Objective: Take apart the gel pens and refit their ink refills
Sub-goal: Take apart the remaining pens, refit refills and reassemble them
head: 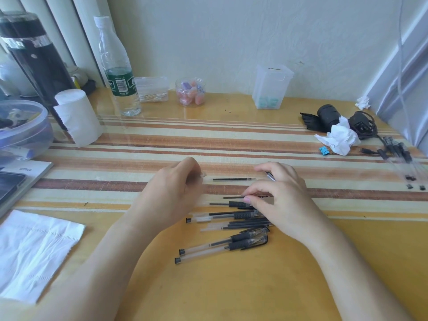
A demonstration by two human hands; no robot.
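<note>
The right hand (275, 193) hides the tip ends of the piled pens (240, 215) and most of the pen part (270, 176) it grips. The left hand (176, 184) pinches a clear piece (203, 174) too small to identify. Blurred pens (398, 156) lie at the right edge of the surface (231, 286).

The desk (231, 293) has a smooth, glossy wood-look top; the striped mat (208, 140) across mid-frame looks coarsely woven. The gel pens (238, 245) at centre have clear glossy plastic barrels and matt black ribbed grips. The tissue (34, 251) at lower left is creased white paper.
</note>
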